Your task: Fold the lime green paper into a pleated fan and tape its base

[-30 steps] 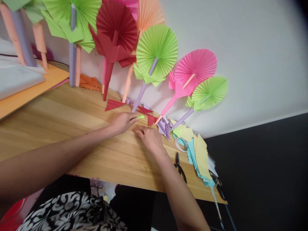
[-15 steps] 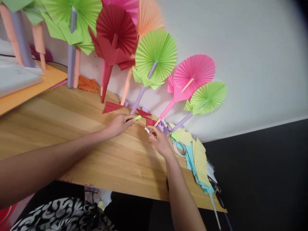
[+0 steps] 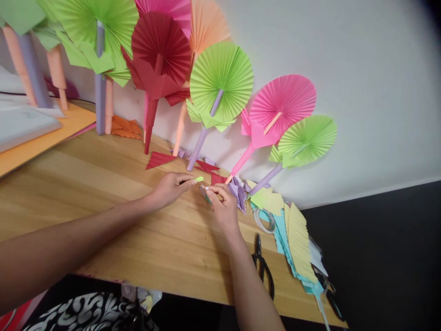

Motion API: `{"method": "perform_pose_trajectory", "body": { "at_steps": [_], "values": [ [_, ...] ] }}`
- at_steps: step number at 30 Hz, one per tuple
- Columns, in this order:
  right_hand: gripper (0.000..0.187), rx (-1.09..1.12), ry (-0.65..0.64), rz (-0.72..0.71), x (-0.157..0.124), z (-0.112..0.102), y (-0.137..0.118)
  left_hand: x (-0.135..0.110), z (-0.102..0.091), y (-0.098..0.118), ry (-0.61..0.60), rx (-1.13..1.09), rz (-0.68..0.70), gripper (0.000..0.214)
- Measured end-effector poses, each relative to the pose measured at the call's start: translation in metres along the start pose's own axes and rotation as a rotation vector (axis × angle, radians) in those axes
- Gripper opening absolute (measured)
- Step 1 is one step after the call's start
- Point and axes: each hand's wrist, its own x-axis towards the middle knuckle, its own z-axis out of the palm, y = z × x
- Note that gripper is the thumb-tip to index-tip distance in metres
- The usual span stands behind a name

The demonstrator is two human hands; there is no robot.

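Note:
My left hand [image 3: 170, 189] pinches a small folded piece of bright green paper [image 3: 199, 179] between thumb and fingers, just above the wooden table. Close by on the right, my right hand [image 3: 225, 207] is closed with its fingertips around a small white strip [image 3: 206, 188], which looks like a bit of tape. A small gap separates the strip from the green paper. Behind the hands, a green pleated paper fan [image 3: 229, 76] on a purple paper handle leans against the wall. A pink paper fan [image 3: 292, 99] and a smaller green fan [image 3: 312, 138] lean to its right.
Black scissors [image 3: 258, 248] lie beside my right forearm. A tape roll [image 3: 257, 219] rests near yellow pleated paper [image 3: 298, 234] on the right. Scraps of red paper [image 3: 160, 159] and purple paper [image 3: 238, 193] lie along the wall. A dark red fan [image 3: 163, 41] stands behind, left.
The view has shifted slightly. My right hand has moved left with the white strip, closer to the green paper. The scissors are now visible beyond my right forearm.

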Motion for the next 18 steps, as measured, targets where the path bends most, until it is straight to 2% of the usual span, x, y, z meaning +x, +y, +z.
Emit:
{"method": "perform_pose_trajectory", "body": {
  "at_steps": [6,12,13,16,18],
  "values": [
    [0.014,0.004,0.003,0.008,-0.003,0.001,-0.007,-0.003,0.003,-0.001,-0.018,0.01,0.04,0.036],
    [0.015,-0.103,0.047,-0.031,-0.01,0.007,-0.013,-0.004,0.005,0.002,-0.039,0.02,0.038,0.034],
    [0.018,-0.115,0.051,-0.021,-0.011,0.008,-0.014,-0.004,0.005,0.002,-0.04,0.024,0.037,0.035],
    [0.046,-0.11,0.041,0.036,-0.012,0.01,-0.017,-0.004,0.005,0.003,-0.05,0.018,0.036,0.037],
    [0.058,-0.102,0.041,0.043,-0.012,0.011,-0.018,-0.004,0.005,0.004,-0.066,0.003,0.035,0.037]
  ]
}}
